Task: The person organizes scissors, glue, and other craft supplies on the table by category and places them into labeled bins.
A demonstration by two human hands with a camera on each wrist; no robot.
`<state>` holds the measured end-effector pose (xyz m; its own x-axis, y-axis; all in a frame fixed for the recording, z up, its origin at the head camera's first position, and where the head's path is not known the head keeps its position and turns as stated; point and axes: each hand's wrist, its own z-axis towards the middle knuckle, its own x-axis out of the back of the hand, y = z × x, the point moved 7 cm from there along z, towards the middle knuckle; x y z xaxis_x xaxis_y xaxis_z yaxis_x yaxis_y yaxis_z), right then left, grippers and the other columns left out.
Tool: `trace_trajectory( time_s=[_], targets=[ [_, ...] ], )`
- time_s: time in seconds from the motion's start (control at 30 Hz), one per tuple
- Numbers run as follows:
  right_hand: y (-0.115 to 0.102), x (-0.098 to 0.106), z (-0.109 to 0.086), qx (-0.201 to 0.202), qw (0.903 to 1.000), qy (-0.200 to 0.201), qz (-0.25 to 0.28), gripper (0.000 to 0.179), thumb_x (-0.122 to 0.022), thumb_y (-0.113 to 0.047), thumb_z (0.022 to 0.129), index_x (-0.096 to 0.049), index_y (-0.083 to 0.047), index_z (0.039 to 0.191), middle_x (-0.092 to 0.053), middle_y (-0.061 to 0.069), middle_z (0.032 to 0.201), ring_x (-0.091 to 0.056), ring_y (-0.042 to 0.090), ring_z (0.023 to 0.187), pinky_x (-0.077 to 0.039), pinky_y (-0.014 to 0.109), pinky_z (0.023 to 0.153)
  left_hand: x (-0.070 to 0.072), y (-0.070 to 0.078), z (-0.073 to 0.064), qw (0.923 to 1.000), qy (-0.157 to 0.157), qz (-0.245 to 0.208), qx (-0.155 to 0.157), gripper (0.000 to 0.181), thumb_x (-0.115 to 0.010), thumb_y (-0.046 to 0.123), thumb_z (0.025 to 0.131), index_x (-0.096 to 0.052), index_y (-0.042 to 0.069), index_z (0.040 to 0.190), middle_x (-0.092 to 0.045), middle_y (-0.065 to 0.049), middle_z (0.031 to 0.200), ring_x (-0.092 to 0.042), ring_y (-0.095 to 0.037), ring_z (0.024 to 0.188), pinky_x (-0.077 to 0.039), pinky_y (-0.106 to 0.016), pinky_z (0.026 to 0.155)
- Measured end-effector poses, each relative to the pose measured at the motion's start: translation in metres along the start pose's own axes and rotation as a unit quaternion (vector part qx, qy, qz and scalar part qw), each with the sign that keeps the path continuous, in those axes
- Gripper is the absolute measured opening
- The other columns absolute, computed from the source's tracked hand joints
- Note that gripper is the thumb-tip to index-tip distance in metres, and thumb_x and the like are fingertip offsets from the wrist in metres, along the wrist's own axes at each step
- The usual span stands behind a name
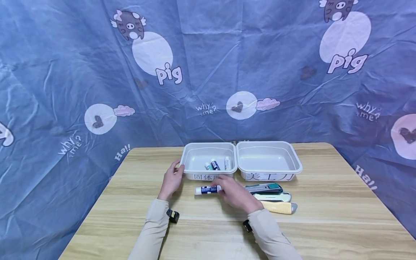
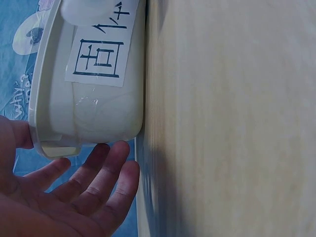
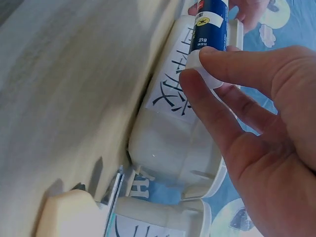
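My right hand [image 1: 235,195] pinches a blue-and-white glue stick [image 1: 206,190] by its white end, between thumb and fingertips, in front of the left white plastic bin [image 1: 209,145]. In the right wrist view the glue stick [image 3: 211,29] shows a "21g" mark. At that bin's left end, my left hand [image 1: 172,181] holds the rim, its thumb over the edge and its fingers against the outer wall, as the left wrist view of the hand [image 2: 84,197] shows. Inside the bin lie a dark blue glue stick [image 1: 215,165], a whitish one [image 1: 227,163] and a small green-and-white one [image 1: 208,166].
A second white bin [image 1: 269,171] stands directly to the right; both bear handwritten paper labels. Before it lie a teal-and-black utility knife [image 1: 264,188], a pale green-white one [image 1: 271,197] and a yellow one [image 1: 279,207]. A blue patterned cloth [image 1: 208,72] hangs behind the wooden table [image 1: 208,238].
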<state>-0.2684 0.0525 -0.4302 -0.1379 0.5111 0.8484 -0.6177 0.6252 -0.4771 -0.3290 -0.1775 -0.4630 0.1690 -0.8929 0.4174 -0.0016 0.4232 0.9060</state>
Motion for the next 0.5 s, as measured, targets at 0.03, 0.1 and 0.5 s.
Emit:
trace_trajectory(
  time_s=[0.03,0.1,0.5],
  targets=[
    [-0.001,0.001,0.000,0.002,1.0000,0.000,0.003,0.041,-0.070,0.009,0.086,-0.071,-0.011,0.122,-0.068,0.003,0.124,-0.066,0.025,0.117,-0.054,0.039,0.100,0.000,0.000,0.000,1.0000,0.000,0.000,0.001,0.048,-0.050,0.032,0.107,-0.049,0.010,0.150,-0.068,-0.023,0.118,-0.073,-0.032,0.097,-0.056,-0.039,0.086],
    [-0.002,0.003,0.000,0.006,0.9999,0.000,0.009,0.042,-0.070,0.010,0.086,-0.070,-0.010,0.123,-0.068,0.003,0.124,-0.066,0.026,0.117,-0.053,0.039,0.100,0.000,0.000,0.000,1.0000,0.000,-0.002,0.002,0.048,-0.050,0.032,0.107,-0.049,0.010,0.150,-0.068,-0.023,0.118,-0.073,-0.031,0.097,-0.055,-0.039,0.086],
    [-0.005,0.015,0.001,0.037,0.9985,0.041,0.000,0.040,-0.071,0.014,0.083,-0.071,-0.005,0.118,-0.069,0.008,0.117,-0.068,0.027,0.108,-0.056,0.039,0.095,-0.001,-0.001,0.001,1.0000,0.003,-0.008,0.003,0.048,-0.051,0.031,0.107,-0.049,0.010,0.150,-0.069,-0.024,0.119,-0.073,-0.031,0.095,-0.055,-0.040,0.087]
  ],
)
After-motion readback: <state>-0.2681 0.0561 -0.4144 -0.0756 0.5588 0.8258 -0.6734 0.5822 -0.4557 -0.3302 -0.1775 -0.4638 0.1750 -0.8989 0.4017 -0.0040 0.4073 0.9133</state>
